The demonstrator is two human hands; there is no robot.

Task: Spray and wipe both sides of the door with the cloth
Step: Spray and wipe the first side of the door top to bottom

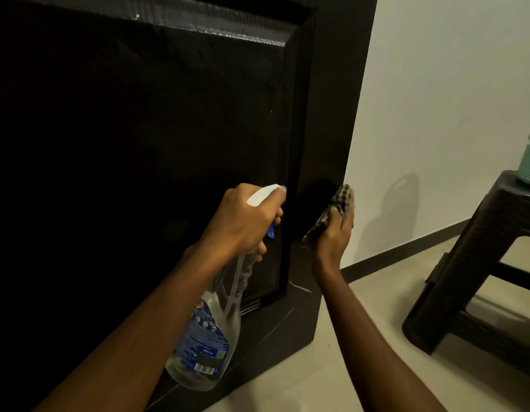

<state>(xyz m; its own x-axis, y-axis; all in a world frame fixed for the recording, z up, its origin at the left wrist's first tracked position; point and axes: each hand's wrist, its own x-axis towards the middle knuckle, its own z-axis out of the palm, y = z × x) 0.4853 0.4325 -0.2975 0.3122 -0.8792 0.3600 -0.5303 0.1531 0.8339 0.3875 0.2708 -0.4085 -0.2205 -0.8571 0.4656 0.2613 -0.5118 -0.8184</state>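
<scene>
**Cloth at the door's edge stile, spray nozzle aimed at the panel moulding**

The right hand [332, 230] is shown with its grip closed on a folded brown-and-cream checked cloth [336, 208], which is pressed flat under the palm and fingers. The cloth lies directly ahead of that grip, against the right-hand stile of the dark, matt, panelled door [168, 129], low on the door and close to its free edge. The long axis of the stile runs upward from the cloth, so the wipe to come is judged to follow that line, up or down. The left hand [243, 221] is clamped round the neck of a clear plastic spray bottle with a white-and-blue trigger head and blue label [207, 331]; its nozzle points at the raised moulding just left of the cloth, and a finger lies at the trigger. Of the two, the right hand is nearer the door. Beyond the edge are a pale wall [436, 114], a beige tiled floor [332, 367] and a dark woven stool [481, 263]. The door's other face is hidden.
</scene>
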